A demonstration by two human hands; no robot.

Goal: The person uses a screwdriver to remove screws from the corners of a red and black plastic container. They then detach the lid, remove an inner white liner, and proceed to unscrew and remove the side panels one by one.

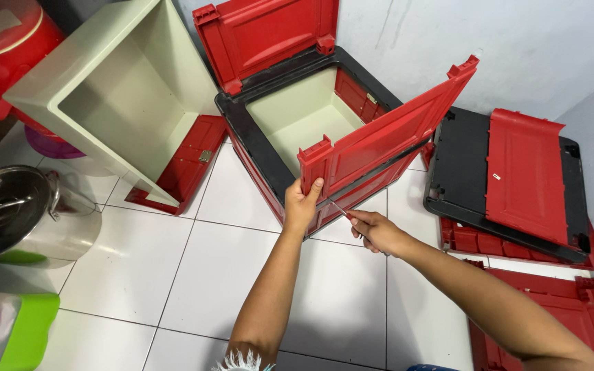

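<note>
Left hand (pixel 302 204) clamps the red lid flap (pixel 379 141) at its hinge corner, right hand (pixel 374 230) pinches a thin tool (pixel 339 209); probably best to brace the flap, pry gently.

White tiled floor (pixel 207 275) with dark grout lines. Directly on it: red storage crate (pixel 297 137) with black rim at centre, cream bin (pixel 125 89) tipped on a red panel (pixel 187 165), steel pot (pixel 22 213) left, stacked red-and-black panels (pixel 517 185) right.
</note>
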